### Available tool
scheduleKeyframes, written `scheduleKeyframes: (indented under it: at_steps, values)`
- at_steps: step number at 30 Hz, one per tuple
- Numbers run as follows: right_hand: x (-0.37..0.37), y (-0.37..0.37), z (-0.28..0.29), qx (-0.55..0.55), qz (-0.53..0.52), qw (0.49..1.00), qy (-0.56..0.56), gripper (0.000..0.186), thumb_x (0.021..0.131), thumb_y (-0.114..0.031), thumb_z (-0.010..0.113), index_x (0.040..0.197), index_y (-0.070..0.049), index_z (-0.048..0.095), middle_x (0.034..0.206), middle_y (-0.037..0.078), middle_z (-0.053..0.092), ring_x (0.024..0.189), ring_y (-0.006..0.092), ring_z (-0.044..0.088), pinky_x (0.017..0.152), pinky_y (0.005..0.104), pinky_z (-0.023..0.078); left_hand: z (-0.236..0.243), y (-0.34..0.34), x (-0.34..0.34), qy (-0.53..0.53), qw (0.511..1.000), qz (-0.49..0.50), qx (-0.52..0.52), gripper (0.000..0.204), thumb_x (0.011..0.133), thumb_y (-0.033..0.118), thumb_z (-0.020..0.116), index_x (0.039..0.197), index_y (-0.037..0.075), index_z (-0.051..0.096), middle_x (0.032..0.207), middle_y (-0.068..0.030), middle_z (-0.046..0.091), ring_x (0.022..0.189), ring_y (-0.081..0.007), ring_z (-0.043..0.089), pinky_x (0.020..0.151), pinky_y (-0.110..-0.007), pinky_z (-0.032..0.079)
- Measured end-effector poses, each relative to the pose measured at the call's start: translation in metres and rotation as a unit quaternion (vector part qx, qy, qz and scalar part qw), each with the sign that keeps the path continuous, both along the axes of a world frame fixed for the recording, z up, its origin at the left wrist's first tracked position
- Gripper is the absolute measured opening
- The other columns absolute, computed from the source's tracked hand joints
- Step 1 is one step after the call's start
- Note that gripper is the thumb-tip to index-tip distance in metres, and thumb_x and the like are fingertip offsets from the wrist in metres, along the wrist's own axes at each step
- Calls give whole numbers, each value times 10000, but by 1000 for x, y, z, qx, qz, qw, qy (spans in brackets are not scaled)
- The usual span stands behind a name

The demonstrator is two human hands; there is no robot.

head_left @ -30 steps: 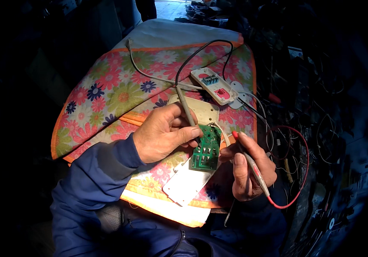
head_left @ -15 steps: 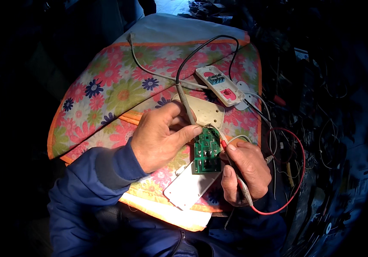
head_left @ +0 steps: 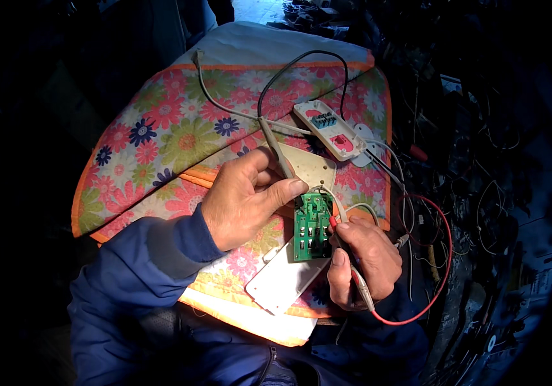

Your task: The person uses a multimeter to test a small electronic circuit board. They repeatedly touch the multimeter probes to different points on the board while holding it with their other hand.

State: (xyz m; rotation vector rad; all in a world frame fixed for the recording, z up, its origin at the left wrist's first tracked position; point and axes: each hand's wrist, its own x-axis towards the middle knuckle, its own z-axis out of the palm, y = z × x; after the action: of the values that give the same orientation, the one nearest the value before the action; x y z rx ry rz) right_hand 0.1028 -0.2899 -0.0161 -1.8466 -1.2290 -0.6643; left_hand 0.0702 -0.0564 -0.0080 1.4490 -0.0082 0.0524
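Observation:
My left hand [head_left: 244, 199] is closed on a grey-sleeved test probe [head_left: 276, 153] with a black lead, its thumb and fingertips at the upper left corner of a green circuit board [head_left: 312, 225]. Pinched in my right hand [head_left: 369, 254] is a red test probe [head_left: 355, 273], whose red tip end points at the board's right edge. Whether either metal tip touches a contact is too small to tell. Below the board lies a white plastic cover [head_left: 282, 283], partly overlapped by it. A cream plate with holes [head_left: 314, 164] sits just beyond, near my left fingertips.
Beyond the plate, an open white plastic housing [head_left: 331, 130] rests on a flowered cloth [head_left: 179, 138] with orange edging. A grey cable [head_left: 224, 110] crosses the cloth, and a red lead [head_left: 449, 257] loops over its right side. Dark clutter with loose wires fills the right.
The board's face has tilted and catches more light. My right hand has shifted slightly left with the red probe. My left hand moved a little right, and the black lead's loop shifted left.

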Motion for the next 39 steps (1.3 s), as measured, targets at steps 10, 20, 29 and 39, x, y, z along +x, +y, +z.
scheduleKeyframes:
  at_steps: [10,20,29,39]
  values:
    - [-3,3,-5,-1,-21,999,33,292,800,8,721,1078,92,692,871,215,718,757,375,739,733,419,620,-6,-4,0,-30,998,20,48,238,974,42,752,1174,-31,646,1051,-109,748,991,-151,729,881,-291,591]
    - [-4,4,1,27,-23,993,113,250,810,12,749,1054,62,729,840,195,718,707,336,734,644,388,584,3,6,2,18,998,-47,24,225,980,48,750,1166,-45,663,1063,-92,746,992,-142,718,886,-295,594]
    - [-6,5,3,17,-46,990,129,212,817,25,748,1025,68,739,838,200,723,703,330,741,642,380,588,-5,-4,6,6,1000,2,14,235,989,50,747,1176,-69,670,1086,-144,760,975,-160,738,865,-289,620]
    - [-6,7,0,15,-50,990,132,218,807,46,770,1024,64,751,854,200,739,719,322,753,646,373,597,-8,-6,6,23,999,6,28,255,982,83,758,1146,-95,679,1025,-124,773,946,-128,724,814,-272,596]
